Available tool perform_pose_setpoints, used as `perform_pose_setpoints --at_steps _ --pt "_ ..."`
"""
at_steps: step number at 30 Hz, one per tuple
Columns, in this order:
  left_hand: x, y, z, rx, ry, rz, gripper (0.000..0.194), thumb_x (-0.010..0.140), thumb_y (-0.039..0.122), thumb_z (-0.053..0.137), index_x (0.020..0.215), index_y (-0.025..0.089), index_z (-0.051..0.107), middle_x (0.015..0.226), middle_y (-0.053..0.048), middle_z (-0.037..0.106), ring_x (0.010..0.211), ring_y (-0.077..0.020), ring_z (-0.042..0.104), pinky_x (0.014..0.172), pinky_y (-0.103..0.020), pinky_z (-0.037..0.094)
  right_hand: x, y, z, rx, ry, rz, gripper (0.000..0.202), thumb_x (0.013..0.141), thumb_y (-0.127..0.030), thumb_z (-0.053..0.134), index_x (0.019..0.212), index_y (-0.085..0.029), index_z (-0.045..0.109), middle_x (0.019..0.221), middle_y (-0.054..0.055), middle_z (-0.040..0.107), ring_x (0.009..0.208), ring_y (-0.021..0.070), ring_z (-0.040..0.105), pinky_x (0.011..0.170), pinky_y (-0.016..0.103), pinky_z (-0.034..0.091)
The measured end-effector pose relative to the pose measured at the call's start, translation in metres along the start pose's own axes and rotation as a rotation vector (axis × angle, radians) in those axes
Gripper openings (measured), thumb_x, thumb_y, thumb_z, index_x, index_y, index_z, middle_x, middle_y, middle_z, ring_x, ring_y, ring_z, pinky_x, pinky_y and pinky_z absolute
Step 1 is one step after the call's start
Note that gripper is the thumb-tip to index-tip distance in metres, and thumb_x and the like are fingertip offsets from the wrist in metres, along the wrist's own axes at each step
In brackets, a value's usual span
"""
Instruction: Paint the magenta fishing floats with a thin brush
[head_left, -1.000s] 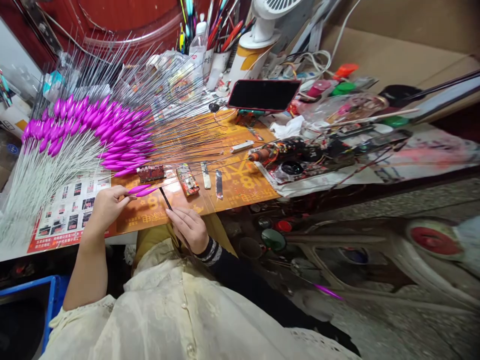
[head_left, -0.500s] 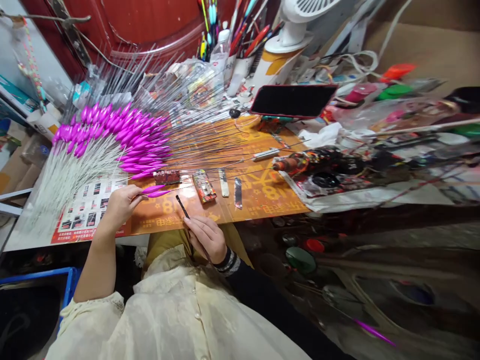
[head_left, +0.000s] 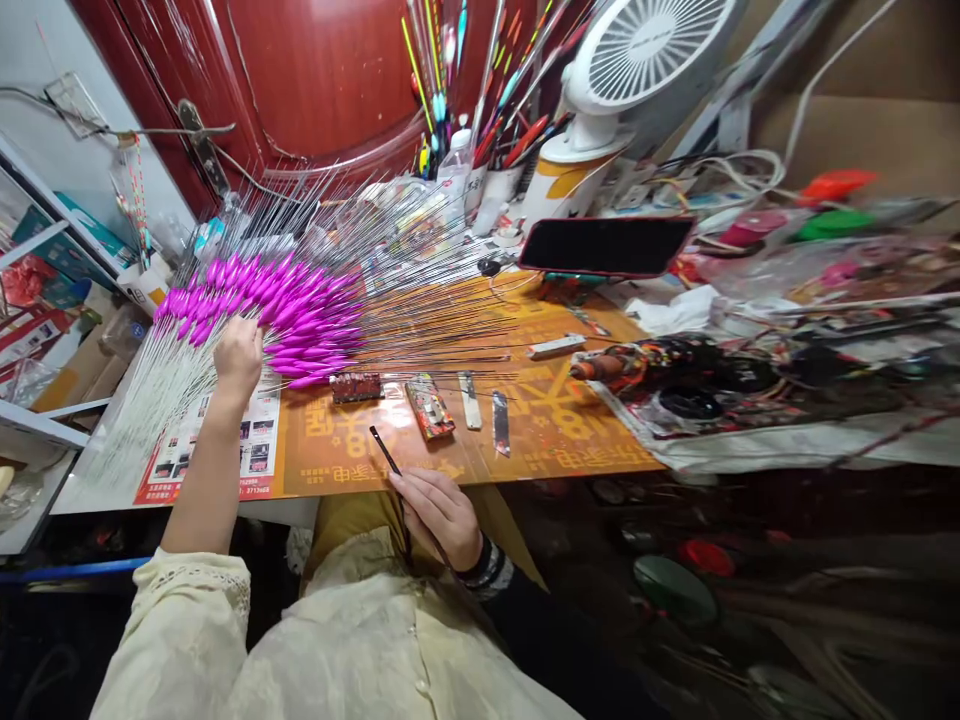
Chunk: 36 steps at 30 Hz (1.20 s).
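Observation:
My left hand (head_left: 238, 352) is closed at the near side of a large spread of bright purple fishing floats (head_left: 313, 318). Its fingertips are turned away from me, so whatever they pinch is hidden. Thin pale stems fan out to the left of the floats, and long dark stems reach right and back. Near the table's front edge, my right hand (head_left: 441, 515) grips a thin dark paintbrush (head_left: 385, 450), tip pointing up and left. Beyond the brush lie a dark red block (head_left: 356, 388) and a paint-smeared block (head_left: 429, 410).
Two narrow strips, one pale (head_left: 469, 402) and one dark (head_left: 501, 425), lie right of the blocks. A phone (head_left: 606, 247) leans farther back, with a white fan (head_left: 649, 55) behind it. Paint-crusted clutter (head_left: 675, 350) covers the table's right side.
My left hand has moved up and left, from purple floats held over the table's front to the main spread. The brush stays in my right hand. The whole view has shifted.

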<state>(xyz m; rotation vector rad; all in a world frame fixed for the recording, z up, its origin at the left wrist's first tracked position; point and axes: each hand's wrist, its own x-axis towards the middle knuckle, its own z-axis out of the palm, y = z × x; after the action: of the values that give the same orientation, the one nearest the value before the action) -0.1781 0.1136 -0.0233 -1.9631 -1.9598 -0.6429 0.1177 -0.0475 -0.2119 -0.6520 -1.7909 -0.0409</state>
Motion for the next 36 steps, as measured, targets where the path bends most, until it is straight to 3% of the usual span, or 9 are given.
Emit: perform_pose_setpoints --at_steps 4,7,11,17,23,26,31,36 --pt "0.018 -0.001 0.020 0.004 -0.057 -0.059 0.017 0.090 0.022 0.057 0.095 0.017 0.072 0.111 -0.014 0.064 0.092 -0.0252 0.061 0.077 -0.035 0.041 0.000 0.001 0.000 0.014 -0.004 -0.007 0.059 0.094 -0.007 0.056 0.152 -0.018 0.049 0.108 0.010 0.079 0.104 0.0227 0.076 0.087 0.037 0.067" --pt "0.022 -0.006 0.023 0.002 -0.068 -0.078 0.018 0.087 0.019 0.058 0.094 0.018 0.074 0.110 -0.013 0.065 0.091 -0.0256 0.062 0.074 -0.035 0.040 -0.001 0.002 0.002 0.027 0.001 -0.002 0.060 0.094 -0.007 0.057 0.152 -0.018 0.049 0.108 0.010 0.079 0.104 0.0227 0.076 0.087 0.037 0.067" --pt "0.012 -0.008 0.009 -0.026 -0.042 -0.007 0.019 0.090 0.027 0.058 0.094 0.019 0.076 0.102 -0.011 0.071 0.092 -0.0253 0.064 0.074 -0.034 0.040 0.001 0.003 0.002 0.037 0.010 0.009 0.060 0.094 -0.007 0.056 0.152 -0.019 0.049 0.109 0.011 0.078 0.104 0.0231 0.076 0.086 0.039 0.067" --pt "-0.016 0.012 -0.021 -0.086 0.029 0.178 0.027 0.095 0.037 0.057 0.100 0.021 0.078 0.091 -0.009 0.074 0.084 -0.0233 0.065 0.072 -0.032 0.040 0.014 0.000 -0.006 0.049 0.029 0.026 0.054 0.094 -0.007 0.052 0.147 -0.017 0.054 0.105 0.010 0.079 0.101 0.0200 0.075 0.088 0.036 0.066" --pt "-0.010 0.016 -0.011 -0.022 -0.129 0.240 0.016 0.088 0.031 0.064 0.088 0.026 0.079 0.089 -0.005 0.077 0.079 -0.0213 0.065 0.065 -0.031 0.039 0.016 0.002 -0.013 0.098 0.039 0.029 0.054 0.095 -0.011 0.049 0.149 -0.016 0.052 0.107 0.012 0.078 0.100 0.0193 0.075 0.087 0.035 0.065" --pt "-0.007 0.019 -0.008 -0.093 -0.118 0.209 0.017 0.088 0.030 0.062 0.087 0.025 0.079 0.092 -0.005 0.078 0.081 -0.0212 0.067 0.068 -0.031 0.043 0.017 0.001 -0.021 0.081 0.041 0.024 0.052 0.096 -0.011 0.048 0.148 -0.016 0.052 0.106 0.012 0.077 0.097 0.0197 0.075 0.086 0.036 0.065" --pt "-0.020 0.051 -0.034 -0.294 -0.006 0.300 0.019 0.093 0.034 0.061 0.097 0.024 0.077 0.091 -0.004 0.076 0.081 -0.0194 0.067 0.074 -0.031 0.048 0.022 -0.001 -0.043 0.049 0.081 -0.017 0.050 0.095 -0.011 0.049 0.145 -0.014 0.055 0.100 0.012 0.078 0.091 0.0199 0.075 0.080 0.036 0.065" --pt "-0.045 0.101 -0.065 -0.242 0.041 0.369 0.022 0.098 0.042 0.060 0.093 0.025 0.073 0.091 -0.004 0.071 0.080 -0.0183 0.061 0.068 -0.031 0.040 0.022 -0.001 -0.068 -0.011 0.082 -0.022 0.046 0.099 -0.016 0.047 0.144 -0.017 0.055 0.097 0.010 0.079 0.085 0.0189 0.076 0.073 0.034 0.066"
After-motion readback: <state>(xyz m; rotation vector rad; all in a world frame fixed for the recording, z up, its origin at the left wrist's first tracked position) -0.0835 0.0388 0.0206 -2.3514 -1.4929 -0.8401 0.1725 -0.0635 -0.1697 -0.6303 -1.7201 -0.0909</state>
